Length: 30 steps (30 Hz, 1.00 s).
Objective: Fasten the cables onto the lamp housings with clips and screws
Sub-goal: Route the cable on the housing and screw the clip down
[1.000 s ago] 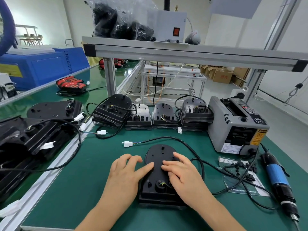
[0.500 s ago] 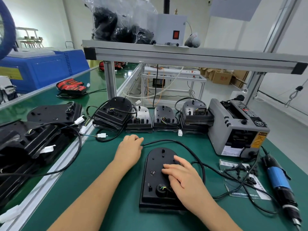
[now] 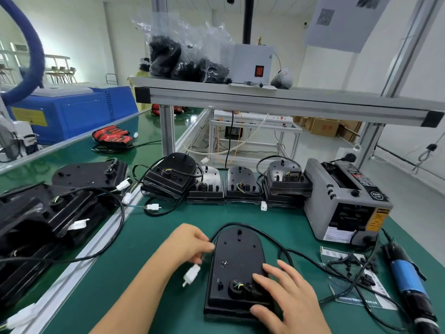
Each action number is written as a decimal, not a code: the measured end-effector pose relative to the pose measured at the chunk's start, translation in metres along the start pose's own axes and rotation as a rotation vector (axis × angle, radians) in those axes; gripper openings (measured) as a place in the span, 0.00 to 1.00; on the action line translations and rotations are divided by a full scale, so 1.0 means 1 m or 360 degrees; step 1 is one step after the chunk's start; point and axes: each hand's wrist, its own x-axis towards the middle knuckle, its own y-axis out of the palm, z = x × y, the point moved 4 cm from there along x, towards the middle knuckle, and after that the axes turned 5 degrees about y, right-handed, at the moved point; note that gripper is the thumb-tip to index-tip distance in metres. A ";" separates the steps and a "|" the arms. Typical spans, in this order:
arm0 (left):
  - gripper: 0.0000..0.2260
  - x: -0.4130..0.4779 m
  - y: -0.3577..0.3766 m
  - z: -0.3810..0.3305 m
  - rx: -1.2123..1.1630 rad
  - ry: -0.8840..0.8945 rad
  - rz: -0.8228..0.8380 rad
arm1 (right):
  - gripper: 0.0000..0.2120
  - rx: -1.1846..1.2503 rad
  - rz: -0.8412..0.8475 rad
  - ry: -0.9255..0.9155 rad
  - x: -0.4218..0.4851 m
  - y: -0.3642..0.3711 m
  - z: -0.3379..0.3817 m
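A black lamp housing (image 3: 237, 263) lies back-up on the green mat in front of me. Its black cable (image 3: 243, 225) loops round the housing's far end. My left hand (image 3: 190, 244) grips that cable at the housing's left edge, and the white connector (image 3: 192, 274) hangs below the fingers. My right hand (image 3: 286, 292) rests on the housing's near right corner, fingers spread beside the cable socket (image 3: 237, 285). Small black clips (image 3: 363, 268) lie on a plastic bag at the right.
An electric screwdriver (image 3: 407, 283) with a blue grip lies at the far right. A grey tape dispenser (image 3: 346, 201) stands behind it. Several more housings (image 3: 240, 186) line the back of the mat, others pile on the left conveyor (image 3: 48, 208). A shelf frame (image 3: 265, 100) spans overhead.
My left hand left the housing, reached out to the far cable end and pulled it back, so the connector now hangs beside the housing. My right hand slid toward the near corner.
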 end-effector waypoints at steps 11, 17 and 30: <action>0.12 -0.082 0.030 0.008 0.0040 0.0152 0.0287 | 0.27 0.0017 0.0107 0.0291 -0.008 0.002 0.001; 0.23 -0.113 0.052 0.004 -0.0671 0.0004 -0.0131 | 0.26 0.0101 -0.0038 0.0281 -0.005 0.004 -0.017; 0.04 -0.114 0.046 0.002 -0.1426 -0.0356 -0.0454 | 0.23 0.0123 0.0037 0.0044 0.027 -0.017 0.007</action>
